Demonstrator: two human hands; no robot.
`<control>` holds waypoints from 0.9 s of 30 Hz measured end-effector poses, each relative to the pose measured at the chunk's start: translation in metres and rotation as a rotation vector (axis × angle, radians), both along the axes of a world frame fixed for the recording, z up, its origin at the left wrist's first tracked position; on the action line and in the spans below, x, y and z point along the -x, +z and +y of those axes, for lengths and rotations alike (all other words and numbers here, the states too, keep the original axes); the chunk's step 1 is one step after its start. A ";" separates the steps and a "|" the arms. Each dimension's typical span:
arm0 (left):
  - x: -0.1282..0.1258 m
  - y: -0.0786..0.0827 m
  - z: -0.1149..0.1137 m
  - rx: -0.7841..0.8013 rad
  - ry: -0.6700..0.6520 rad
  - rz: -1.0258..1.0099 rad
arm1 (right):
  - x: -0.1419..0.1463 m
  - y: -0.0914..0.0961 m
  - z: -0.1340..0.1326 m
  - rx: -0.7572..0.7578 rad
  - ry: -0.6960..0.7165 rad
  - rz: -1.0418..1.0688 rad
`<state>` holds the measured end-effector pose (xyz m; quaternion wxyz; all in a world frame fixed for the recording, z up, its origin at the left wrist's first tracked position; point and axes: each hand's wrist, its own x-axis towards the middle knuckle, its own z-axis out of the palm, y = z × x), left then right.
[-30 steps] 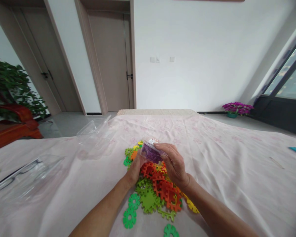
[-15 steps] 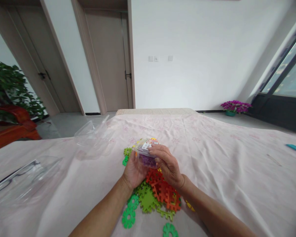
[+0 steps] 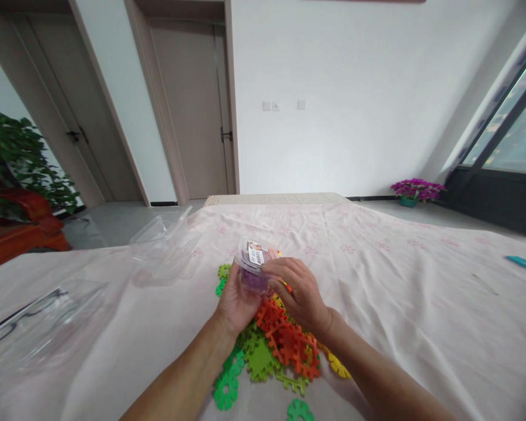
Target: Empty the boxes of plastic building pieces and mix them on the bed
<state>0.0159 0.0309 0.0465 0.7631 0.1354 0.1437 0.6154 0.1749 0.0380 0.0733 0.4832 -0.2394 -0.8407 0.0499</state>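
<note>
A small clear plastic box [image 3: 253, 279] with purple pieces inside is held above the pile, its clear lid [image 3: 255, 253] bearing a white label. My left hand [image 3: 238, 301] cups it from the left and below. With bent fingers, my right hand [image 3: 300, 292] grips the lid's right edge. I cannot tell whether the lid is fully pressed on. Beneath lie red toothed plastic building pieces [image 3: 289, 342], green toothed pieces [image 3: 260, 358] and round green notched discs [image 3: 226, 392]. A yellow disc [image 3: 338, 366] is partly behind my right forearm.
Clear plastic containers [image 3: 162, 240] stand at the back left. Another clear container [image 3: 70, 318] is nearer, beside a pair of glasses [image 3: 26, 318]. The cloth [image 3: 398, 304] is wrinkled. A blue object [image 3: 523, 262] lies at the far right.
The box has moved slightly left and up, its lid tilting more into view. Both hands have stayed on it. The right hand shows more of the red pieces below.
</note>
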 end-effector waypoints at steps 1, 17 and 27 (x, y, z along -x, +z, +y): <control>0.001 0.000 0.002 -0.005 0.013 0.026 | -0.001 0.002 0.000 -0.004 -0.055 -0.042; -0.003 -0.004 0.002 -0.102 0.334 0.479 | 0.001 -0.001 -0.002 0.223 -0.097 -0.076; 0.000 0.001 0.003 -0.071 0.393 0.606 | 0.001 0.006 -0.002 0.253 -0.242 -0.239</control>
